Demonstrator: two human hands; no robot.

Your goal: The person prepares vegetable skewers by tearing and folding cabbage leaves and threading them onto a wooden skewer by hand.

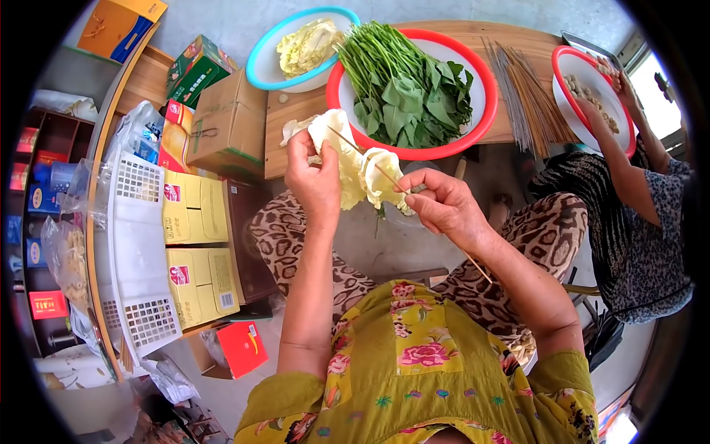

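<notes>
My left hand grips a pale cabbage leaf between thumb and fingers. A thin wooden skewer is pinched in my right hand, its upper part passing through the folded leaf. Just beyond both hands, a red-rimmed basin holds a heap of long-stemmed leafy greens. Farther back, more pale cabbage leaves lie in a blue-rimmed basin. Several loose skewers are spread on the wooden table to the right of the greens.
At the right, another person's hands are over a red-rimmed basin of small pale pieces. A cardboard box, yellow cartons and a white plastic crate stand to my left. A red box sits low beside me.
</notes>
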